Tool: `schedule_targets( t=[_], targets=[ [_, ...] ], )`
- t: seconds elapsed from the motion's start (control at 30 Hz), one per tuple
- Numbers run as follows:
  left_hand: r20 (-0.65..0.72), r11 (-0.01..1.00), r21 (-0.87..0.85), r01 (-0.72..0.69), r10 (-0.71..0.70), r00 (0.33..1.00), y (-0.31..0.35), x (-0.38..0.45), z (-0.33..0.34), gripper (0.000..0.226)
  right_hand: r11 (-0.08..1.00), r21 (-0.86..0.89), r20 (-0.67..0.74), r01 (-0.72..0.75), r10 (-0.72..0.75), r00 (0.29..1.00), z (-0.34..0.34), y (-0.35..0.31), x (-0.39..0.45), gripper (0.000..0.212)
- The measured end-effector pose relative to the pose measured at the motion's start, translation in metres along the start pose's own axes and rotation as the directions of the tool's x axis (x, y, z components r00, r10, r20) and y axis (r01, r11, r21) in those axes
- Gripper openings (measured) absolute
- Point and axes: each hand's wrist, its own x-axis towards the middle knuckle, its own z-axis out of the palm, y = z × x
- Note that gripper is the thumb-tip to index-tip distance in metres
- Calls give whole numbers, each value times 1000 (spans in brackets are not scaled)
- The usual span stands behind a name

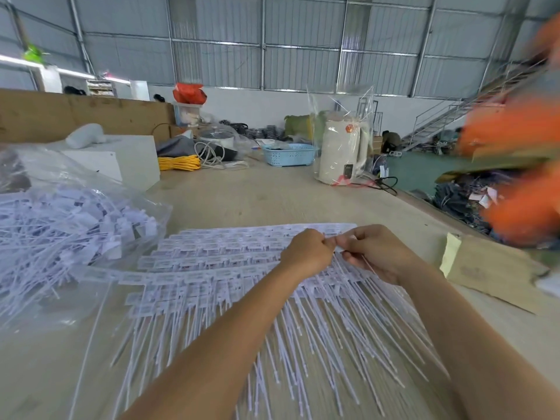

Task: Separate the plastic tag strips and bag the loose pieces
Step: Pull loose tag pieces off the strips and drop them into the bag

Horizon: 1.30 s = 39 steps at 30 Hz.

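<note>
Rows of joined white plastic tag strips [212, 268] lie fanned out on the table in front of me, their thin tails pointing toward me. My left hand [306, 253] and my right hand [378, 253] meet above the right end of the stack, each pinching part of one tag strip [333, 242] between fingertips. A thin tail runs down across my right palm. At the left, a clear plastic bag [60, 225] holds a heap of loose white tags.
A cardboard piece [491, 277] lies at the right table edge. Farther back stand a white kettle in plastic wrap [342, 153], a blue basket [288, 154], yellow cord [178, 163] and a white box [121, 159]. Blurred orange shapes [515, 165] fill the right side.
</note>
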Motion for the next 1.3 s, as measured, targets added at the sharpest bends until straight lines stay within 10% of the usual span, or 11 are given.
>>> schedule_targets(
  t=[0.4,0.8,1.03,1.3],
  targets=[
    [-75,998,37,41,-38,996,3,-7,-10,51,992,-37,-31,118,-119,992,3,-1,0,14],
    [45,912,-391,122,-113,993,9,-5,-22,36,955,-76,-25,288,-291,956,7,0,-3,18],
    [-27,956,-294,10,-19,999,6,-5,-24,46,995,-7,-454,97,-90,887,-18,0,4,23],
    [153,986,-158,45,-20,988,9,-8,-31,27,849,516,63,-113,94,994,-16,-30,-9,19]
  ],
)
